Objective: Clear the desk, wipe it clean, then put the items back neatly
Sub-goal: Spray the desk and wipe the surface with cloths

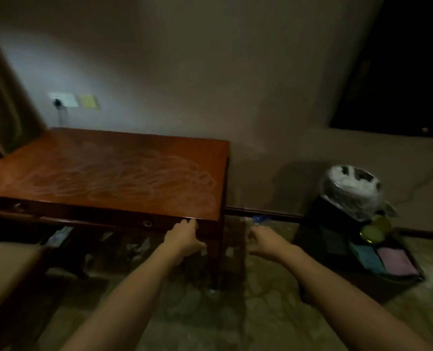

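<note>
My left hand (183, 236) has its fingers curled over the front edge of the desk (124, 171), near its right front corner, the fingertips lying on the top and the thumb tucked under the rim, so I grip the wood. My right hand (261, 240) hangs in the air just past that corner, touching nothing that I can make out; the fingers look loosely curled toward the palm, but the blur keeps me from telling whether they pinch anything. Both forearms reach forward and slightly inward from the bottom of the view, palms turned down.

The desk stands against the wall, its long side running left to right across my view, front edge toward me. Its brown top carries pale looping smears (134, 181) across most of the surface.

To the right, on the floor, sits a bin with a plastic liner (349, 186), and just below it a dark tray (377, 257) holding a blue cloth (364, 257), a pink cloth (395, 262) and a yellow-green round thing (373, 233). A chair seat (5, 272) shows at lower left.
</note>
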{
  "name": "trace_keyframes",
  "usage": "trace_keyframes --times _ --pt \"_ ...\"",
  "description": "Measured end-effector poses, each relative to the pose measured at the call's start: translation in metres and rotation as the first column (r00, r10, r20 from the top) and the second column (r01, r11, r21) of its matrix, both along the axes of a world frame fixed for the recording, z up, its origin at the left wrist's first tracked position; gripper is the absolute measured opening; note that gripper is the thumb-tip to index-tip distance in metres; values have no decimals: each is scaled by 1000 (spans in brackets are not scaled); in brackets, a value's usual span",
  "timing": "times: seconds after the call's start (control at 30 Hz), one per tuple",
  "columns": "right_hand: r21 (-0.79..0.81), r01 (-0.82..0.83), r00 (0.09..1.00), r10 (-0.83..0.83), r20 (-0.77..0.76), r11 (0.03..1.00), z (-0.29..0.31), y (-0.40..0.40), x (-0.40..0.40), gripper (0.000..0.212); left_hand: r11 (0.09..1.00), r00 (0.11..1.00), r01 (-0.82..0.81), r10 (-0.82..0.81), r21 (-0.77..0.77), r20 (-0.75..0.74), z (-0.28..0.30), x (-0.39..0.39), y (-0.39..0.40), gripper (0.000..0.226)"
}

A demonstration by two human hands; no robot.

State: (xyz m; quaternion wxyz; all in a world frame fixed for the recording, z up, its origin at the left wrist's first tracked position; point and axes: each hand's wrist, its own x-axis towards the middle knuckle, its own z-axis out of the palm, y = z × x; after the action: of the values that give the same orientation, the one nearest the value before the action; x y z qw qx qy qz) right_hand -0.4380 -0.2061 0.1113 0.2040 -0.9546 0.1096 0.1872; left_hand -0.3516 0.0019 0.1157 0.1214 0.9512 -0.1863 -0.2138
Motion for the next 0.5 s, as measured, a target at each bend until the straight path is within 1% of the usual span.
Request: trace_keyframes --times 0.1,0.17,0.27,0.37,0.5 --pt "26 149 988 -148 -37 989 -3 -30 -26 34 988 988 153 -152 25 -39 -1 11 -40 58" --pt "15 243 969 -242 -58 970 -5 -57 -44 36 963 963 266 -264 42 -57 -3 14 -75 57" --pt "-6 371 926 -370 -78 929 -9 -107 -66 40 922 921 386 -384 24 -67 -6 10 -136 62" --pt "-31 455 887 -456 -74 890 -12 -158 -86 40 873 874 486 -485 45 -37 -9 -2 -201 63" --pt "-35 538 839 -539 -74 842 -24 -230 -114 43 817 819 574 -572 49 -49 -14 -10 -293 50"
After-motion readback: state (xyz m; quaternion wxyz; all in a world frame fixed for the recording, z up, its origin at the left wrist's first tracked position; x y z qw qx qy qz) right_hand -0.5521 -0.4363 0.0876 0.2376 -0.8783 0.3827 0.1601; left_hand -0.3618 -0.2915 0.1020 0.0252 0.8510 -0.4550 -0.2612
